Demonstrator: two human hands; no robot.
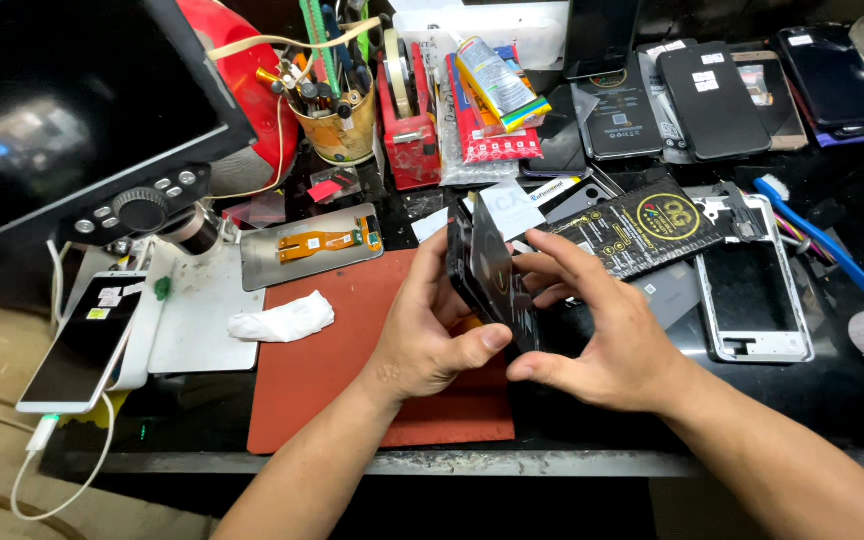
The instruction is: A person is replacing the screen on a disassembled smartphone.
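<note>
A black smartphone (487, 262) is held on edge above the red work mat (332, 385), its screen part tilted away from the body. My left hand (430, 335) grips it from the left, thumb pressed on the lower edge. My right hand (597, 330) holds it from the right, fingers spread along the panel and thumb near the bottom corner. Both thumbs almost meet under the phone.
A crumpled white tissue (282, 320) lies on the mat. A display panel with an orange flex cable (310, 245) sits behind it. A white phone frame (757, 290), a blue brush (832, 255), black packets (642, 228), several phones, a red tape dispenser (409, 110), a tool cup (337, 125) and a microscope monitor (72, 100) crowd the bench. A white phone (82, 345) charges at left.
</note>
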